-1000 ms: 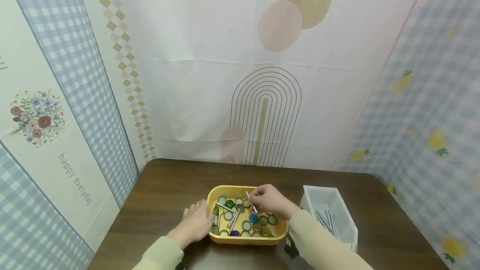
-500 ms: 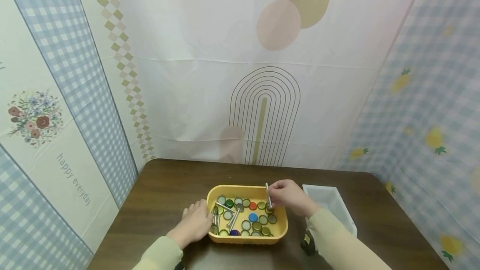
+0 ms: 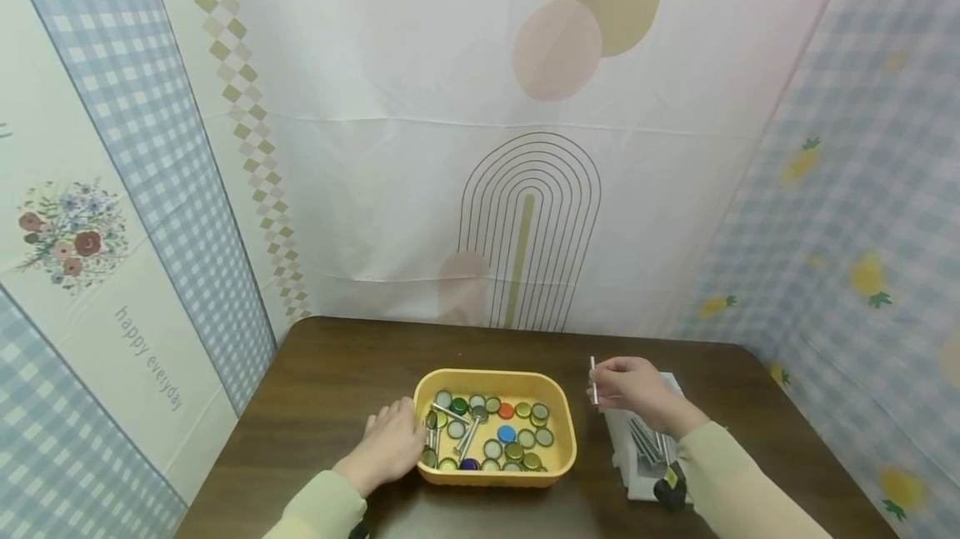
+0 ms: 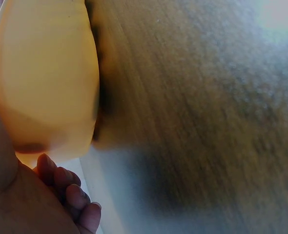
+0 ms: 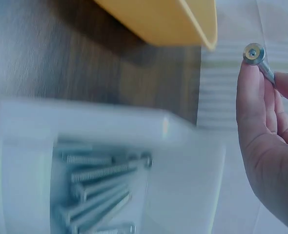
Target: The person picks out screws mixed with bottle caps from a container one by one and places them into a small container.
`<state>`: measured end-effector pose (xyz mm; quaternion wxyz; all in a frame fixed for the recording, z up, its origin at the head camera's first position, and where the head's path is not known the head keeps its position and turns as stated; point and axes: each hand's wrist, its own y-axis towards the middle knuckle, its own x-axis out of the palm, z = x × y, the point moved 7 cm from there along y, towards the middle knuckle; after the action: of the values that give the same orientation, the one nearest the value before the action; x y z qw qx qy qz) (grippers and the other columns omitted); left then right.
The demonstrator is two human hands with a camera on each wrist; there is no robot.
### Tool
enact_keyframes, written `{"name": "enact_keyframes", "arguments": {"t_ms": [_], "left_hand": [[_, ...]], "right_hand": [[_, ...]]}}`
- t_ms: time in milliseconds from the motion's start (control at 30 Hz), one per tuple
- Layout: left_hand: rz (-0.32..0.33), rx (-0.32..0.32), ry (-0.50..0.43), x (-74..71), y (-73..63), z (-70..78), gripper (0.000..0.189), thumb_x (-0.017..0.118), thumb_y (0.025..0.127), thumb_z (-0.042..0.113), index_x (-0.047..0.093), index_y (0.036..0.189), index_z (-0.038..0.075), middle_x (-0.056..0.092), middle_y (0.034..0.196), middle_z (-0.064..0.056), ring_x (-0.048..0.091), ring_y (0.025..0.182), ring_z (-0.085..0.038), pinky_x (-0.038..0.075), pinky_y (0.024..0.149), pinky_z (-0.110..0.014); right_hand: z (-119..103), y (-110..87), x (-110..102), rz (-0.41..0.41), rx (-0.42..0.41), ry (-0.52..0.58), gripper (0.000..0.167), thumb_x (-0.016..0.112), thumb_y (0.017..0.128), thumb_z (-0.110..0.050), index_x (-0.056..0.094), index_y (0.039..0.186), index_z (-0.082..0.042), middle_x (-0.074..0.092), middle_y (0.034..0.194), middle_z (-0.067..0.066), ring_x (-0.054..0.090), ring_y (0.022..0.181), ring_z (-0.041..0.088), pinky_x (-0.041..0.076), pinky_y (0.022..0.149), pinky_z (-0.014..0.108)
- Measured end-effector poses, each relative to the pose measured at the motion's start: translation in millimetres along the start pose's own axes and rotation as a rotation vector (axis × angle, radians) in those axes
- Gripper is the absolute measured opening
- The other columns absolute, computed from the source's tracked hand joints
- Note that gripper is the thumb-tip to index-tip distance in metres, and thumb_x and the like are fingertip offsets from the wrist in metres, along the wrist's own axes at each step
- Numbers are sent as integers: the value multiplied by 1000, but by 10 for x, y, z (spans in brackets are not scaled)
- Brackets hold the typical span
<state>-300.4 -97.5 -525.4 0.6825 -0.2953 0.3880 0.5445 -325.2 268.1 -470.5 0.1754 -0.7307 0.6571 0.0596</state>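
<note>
My right hand (image 3: pixel 637 389) pinches a metal bolt (image 3: pixel 594 381) between thumb and fingers, above the table between the two containers. The right wrist view shows its round socketed head (image 5: pixel 254 53) toward the camera. Below and beside this hand stands a white bin (image 5: pixel 80 117) with several bolts (image 5: pixel 100 190) in it, partly hidden by the forearm in the head view. My left hand (image 3: pixel 393 443) rests against the left end of a yellow tray (image 3: pixel 495 479), fingers loosely bent outside its wall. Mixed bottle caps (image 3: pixel 506 434) and a few bolts (image 3: pixel 467 437) lie in the tray.
Both containers stand on a dark wooden table (image 3: pixel 345 364) near its front. Patterned cloth (image 3: pixel 390 189) hangs behind the table and at both sides. A dark device (image 3: pixel 671 485) sits at the right wrist.
My right hand has lifted the bolt out of the yellow tray and moved right, to beside the white bin. A red cap has come into sight in the tray. My left hand has stayed put.
</note>
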Motion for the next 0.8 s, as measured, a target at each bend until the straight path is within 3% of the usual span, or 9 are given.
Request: {"name": "enact_keyframes", "arguments": {"t_ms": [267,600,800], "left_hand": [[-25,-14,-2,-13,4,-33,24,51,93,23,51,105,3,49,91,-5,45,86,-24,32,75,-43],[-82,-5,-33,-80,40,-17,34,53,92,23,52,111,-5,52,92,-8,48,86,-25,33,76,-46],[-64,-12,-4,-113,83,5,40,59,87,26,52,111,-6,53,91,-10,51,88,-27,35,78,-48]], "right_hand": [[219,-103,-393,74,63,-121,37,60,95,-23,58,116,7,62,108,16,64,93,23,53,81,39],[390,-201,-519,121,121,-220,34,59,95,-21,58,114,7,61,108,17,64,90,23,53,77,39],[456,-240,-516,155,121,-274,28,59,93,-18,60,107,6,62,101,14,63,83,21,54,74,39]]}}
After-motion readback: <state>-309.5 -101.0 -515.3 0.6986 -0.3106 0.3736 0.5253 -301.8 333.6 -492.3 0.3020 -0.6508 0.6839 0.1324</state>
